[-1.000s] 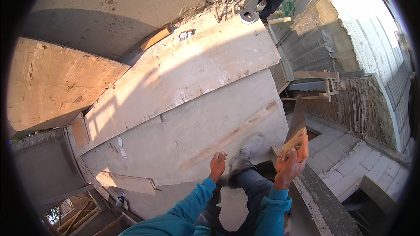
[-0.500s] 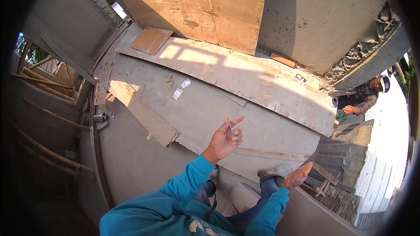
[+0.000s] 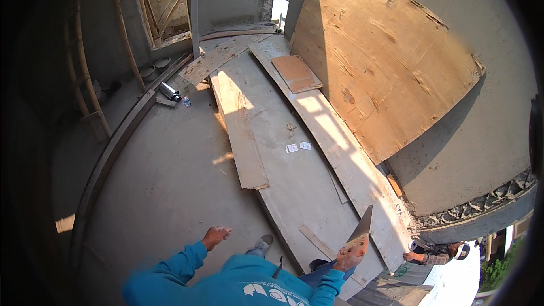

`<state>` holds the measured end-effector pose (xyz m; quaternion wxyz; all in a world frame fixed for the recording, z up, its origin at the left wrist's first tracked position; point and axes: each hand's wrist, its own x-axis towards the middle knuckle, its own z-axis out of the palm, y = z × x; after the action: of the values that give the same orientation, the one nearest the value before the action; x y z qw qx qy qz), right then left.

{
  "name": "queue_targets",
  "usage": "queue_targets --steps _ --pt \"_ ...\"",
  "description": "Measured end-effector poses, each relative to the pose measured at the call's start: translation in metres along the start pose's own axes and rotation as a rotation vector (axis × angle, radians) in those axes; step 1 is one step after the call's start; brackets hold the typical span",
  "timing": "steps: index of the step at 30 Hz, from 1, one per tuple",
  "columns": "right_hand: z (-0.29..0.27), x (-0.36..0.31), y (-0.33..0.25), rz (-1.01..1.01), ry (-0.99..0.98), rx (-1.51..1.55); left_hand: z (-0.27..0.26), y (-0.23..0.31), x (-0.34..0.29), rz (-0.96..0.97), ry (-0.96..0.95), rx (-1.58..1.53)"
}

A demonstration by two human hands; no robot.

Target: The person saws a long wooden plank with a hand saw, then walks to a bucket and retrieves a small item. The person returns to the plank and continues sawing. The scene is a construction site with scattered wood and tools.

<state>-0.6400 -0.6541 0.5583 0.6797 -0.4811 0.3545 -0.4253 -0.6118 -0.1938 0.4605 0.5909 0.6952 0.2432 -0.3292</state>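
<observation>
My right hand [image 3: 349, 256] is closed round a plastering trowel [image 3: 365, 224], its flat grey blade tilted upward above the right side of the platform. A yellowish patch, perhaps the trowel's handle, shows at the fingers. My left hand [image 3: 216, 237] hangs over the grey floor, fingers curled together and pointing right; whatever may be in them is hidden. Between and beyond the hands, a short plywood strip [image 3: 243, 147] lies along the raised concrete platform [image 3: 289, 215]. A long pale board [image 3: 340, 153] runs beside it, with a small brown board [image 3: 296, 72] on its far part.
A large plywood sheet [image 3: 385, 62] leans against the wall at right. A co-worker [image 3: 433, 258] is at the lower right, one hand by the long board's end. At left are a silver cylinder [image 3: 170, 92], bamboo poles [image 3: 85, 73] and a low curb [image 3: 113, 150].
My view has swung left, so the boards now slant down to the right. My left hand has drawn back leftward, away from the platform. The trowel blade in my right hand now shows.
</observation>
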Motion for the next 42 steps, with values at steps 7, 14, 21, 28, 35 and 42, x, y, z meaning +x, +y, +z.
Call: queue_targets --steps 7,14,21,28,35,42 --pt "-0.023 0.076 0.06 0.173 -0.133 -0.231 0.043 -0.037 -0.03 0.124 0.04 0.082" --pt "0.0 -0.005 0.095 0.316 0.081 -0.577 0.01 0.007 -0.019 0.211 0.184 -0.083" --pt "0.008 -0.087 0.166 0.427 0.007 -0.752 -0.091 0.146 -0.073 0.581 0.065 -0.428" --pt "0.077 -0.029 0.289 -0.353 -0.561 -1.488 -0.159 0.29 -0.176 1.444 -0.216 -0.516" --pt "0.338 -0.203 0.275 0.044 -0.877 -1.069 -0.255 0.359 -0.19 1.776 -0.728 -1.243" --pt "0.525 -0.325 0.315 0.194 -1.09 -0.917 -0.368 0.442 -0.142 2.52 -0.49 -1.177"
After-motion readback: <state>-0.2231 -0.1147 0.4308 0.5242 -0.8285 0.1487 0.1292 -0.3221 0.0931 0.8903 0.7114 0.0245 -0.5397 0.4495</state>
